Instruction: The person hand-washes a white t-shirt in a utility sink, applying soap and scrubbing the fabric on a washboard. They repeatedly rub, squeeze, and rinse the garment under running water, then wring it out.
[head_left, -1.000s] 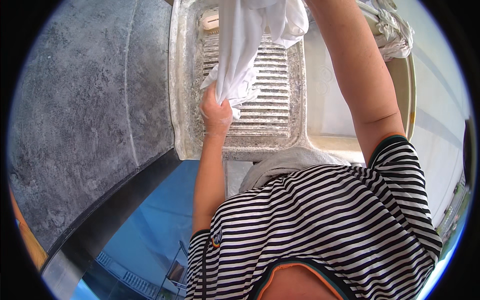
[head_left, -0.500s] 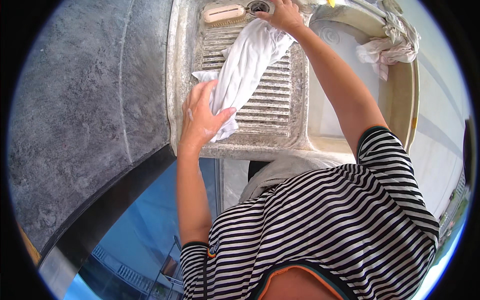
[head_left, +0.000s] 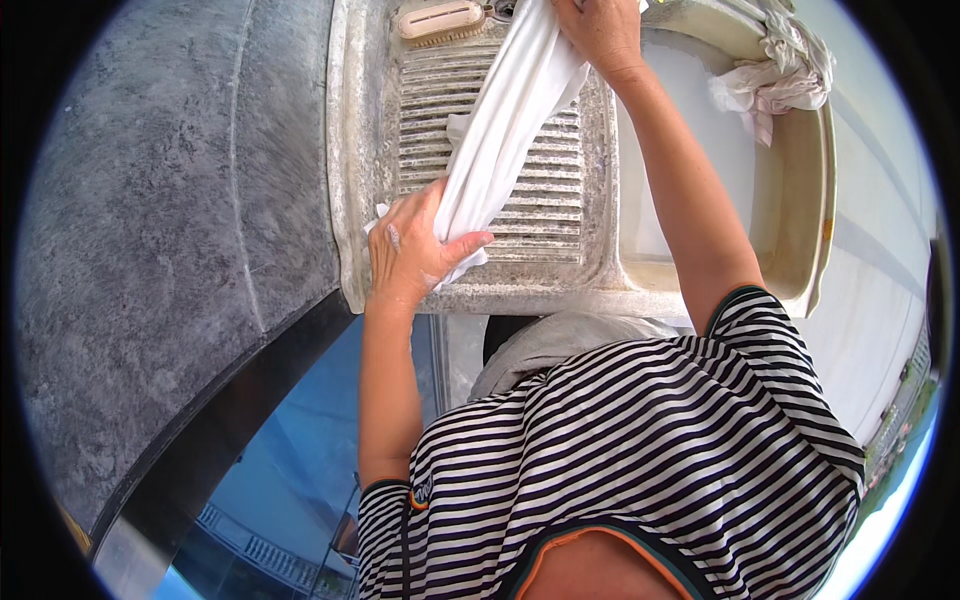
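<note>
A wet-looking white cloth [head_left: 508, 128] stretches diagonally over the ribbed washboard [head_left: 545, 210] of a stone laundry sink. My left hand [head_left: 412, 245] grips its near end, the thumb lying across the fabric and a small corner poking out beside the fingers. At the far end my right hand [head_left: 603, 38] is closed on the cloth, which runs up past the top edge of the view. Between the two hands the fabric is drawn long and narrow, in lengthwise folds. White suds cling to the back of my left hand.
A scrubbing brush [head_left: 440, 22] lies at the washboard's far left, next to the partly covered drain. To the right is a basin [head_left: 690, 150] with cloudy water, and bunched cloths [head_left: 775, 85] hang over its far right rim. A grey counter [head_left: 150, 200] adjoins on the left.
My right hand has closed on the far end of the cloth and lifted it. My left hand has gripped the near end. The loose bundle is now pulled straighter and longer.
</note>
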